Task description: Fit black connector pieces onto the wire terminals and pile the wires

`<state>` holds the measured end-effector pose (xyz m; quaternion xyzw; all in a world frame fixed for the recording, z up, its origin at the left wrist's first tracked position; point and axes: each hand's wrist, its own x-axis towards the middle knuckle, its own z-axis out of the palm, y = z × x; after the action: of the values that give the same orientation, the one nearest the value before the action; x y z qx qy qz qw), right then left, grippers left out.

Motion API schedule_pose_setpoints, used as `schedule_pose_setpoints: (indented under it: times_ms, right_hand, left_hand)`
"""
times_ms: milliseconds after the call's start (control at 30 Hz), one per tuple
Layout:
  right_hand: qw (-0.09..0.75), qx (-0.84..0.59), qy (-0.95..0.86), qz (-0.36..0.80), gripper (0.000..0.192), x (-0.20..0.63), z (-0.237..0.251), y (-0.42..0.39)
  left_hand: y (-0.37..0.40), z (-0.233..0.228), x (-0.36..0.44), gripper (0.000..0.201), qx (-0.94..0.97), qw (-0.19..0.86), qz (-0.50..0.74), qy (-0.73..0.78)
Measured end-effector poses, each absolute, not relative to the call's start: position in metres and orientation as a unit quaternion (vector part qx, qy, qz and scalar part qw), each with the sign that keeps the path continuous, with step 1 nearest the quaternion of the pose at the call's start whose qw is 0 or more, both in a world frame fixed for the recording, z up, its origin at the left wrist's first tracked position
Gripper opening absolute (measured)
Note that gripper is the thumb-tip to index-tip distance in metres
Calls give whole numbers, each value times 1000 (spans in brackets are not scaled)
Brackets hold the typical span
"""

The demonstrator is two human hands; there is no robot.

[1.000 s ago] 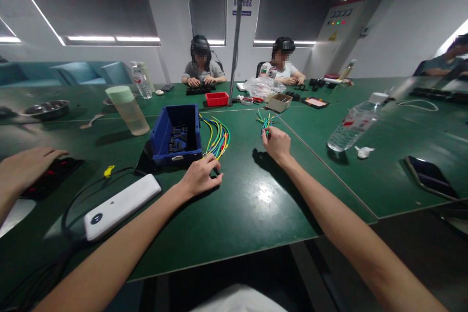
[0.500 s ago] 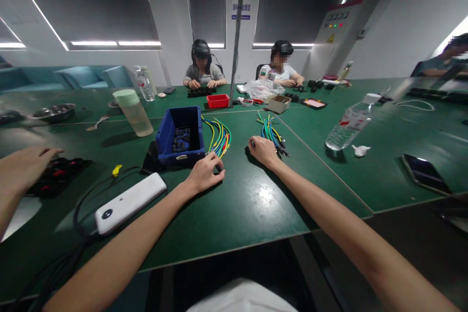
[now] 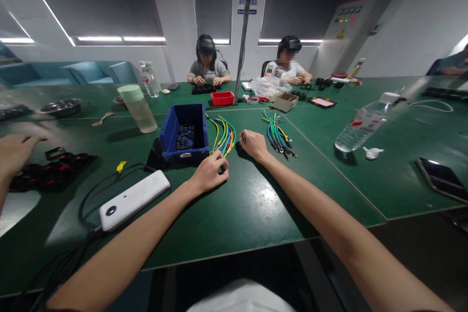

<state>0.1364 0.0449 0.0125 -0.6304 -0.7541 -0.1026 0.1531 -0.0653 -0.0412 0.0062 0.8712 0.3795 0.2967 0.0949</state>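
Note:
My left hand (image 3: pixel 211 172) rests by the front right corner of a blue plastic bin (image 3: pixel 171 155). Its fingers are curled round a small black part (image 3: pixel 221 169), which shows only in part. Inside the bin lie several black plastic pieces (image 3: pixel 185 136). Just beyond that hand, a bundle of yellow, green and blue wires (image 3: pixel 228 131) lies beside the bin. My right hand (image 3: pixel 253 144) is closed at the right side of this bundle; what its fingers hold, if anything, is hidden. To its right is a second bundle of wires (image 3: pixel 278 134) with dark ends pointing towards me.
A white power bank (image 3: pixel 135 200) with a black cable lies at the left, near a green-lidded bottle (image 3: pixel 137 109). A water bottle (image 3: pixel 365 124) and a phone (image 3: pixel 443 179) are at the right. Another person's hand (image 3: pixel 16 151) reaches in from the left. Two people sit opposite.
My right hand has moved left, from the right wire bundle towards the left one. My left hand stays about in place. The co-worker's hand at the left has lifted off the black parts.

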Motion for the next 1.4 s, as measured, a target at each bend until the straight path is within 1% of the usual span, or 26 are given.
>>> schedule_pose_setpoints:
  times_ms: [300, 667, 833, 1233, 1400]
  right_hand:
    - [165, -639, -747, -86, 46, 111, 13, 59]
    - [119, -654, -745, -43, 60, 111, 16, 61]
    - [105, -647, -754, -45, 64, 112, 15, 62]
    - [82, -640, -763, -36, 55, 112, 15, 64]
    - [80, -640, -764, -39, 54, 113, 14, 65]
  left_hand:
    - [-40, 6, -65, 4, 872, 106, 290, 379]
    - [-41, 7, -64, 8, 878, 92, 269, 386]
    - [-42, 8, -63, 14, 880, 84, 261, 386]
    - [-41, 8, -63, 18, 886, 68, 243, 388]
    - [-41, 7, -63, 19, 887, 68, 238, 389]
